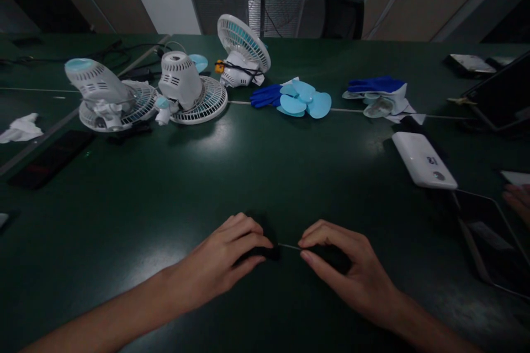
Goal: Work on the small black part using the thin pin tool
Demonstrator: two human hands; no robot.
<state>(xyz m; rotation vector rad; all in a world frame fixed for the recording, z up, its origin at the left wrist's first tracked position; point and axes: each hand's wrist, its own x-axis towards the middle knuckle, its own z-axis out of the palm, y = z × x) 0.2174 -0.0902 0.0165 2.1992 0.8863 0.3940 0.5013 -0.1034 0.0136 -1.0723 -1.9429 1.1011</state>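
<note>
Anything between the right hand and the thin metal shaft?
Nothing visible: the right hand pinches the thin metal shaft at one end; the left hand holds the dark handle at the other.

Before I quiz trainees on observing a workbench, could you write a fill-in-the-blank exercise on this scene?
1. A thin rod shows between the left hand and the ____ hand.
2. The table is coloured ____.
3. The white fans lying on it number ____.
4. A light-blue fan blade lies beside a blue ____.
Missing words: right; green; three; glove.
</note>
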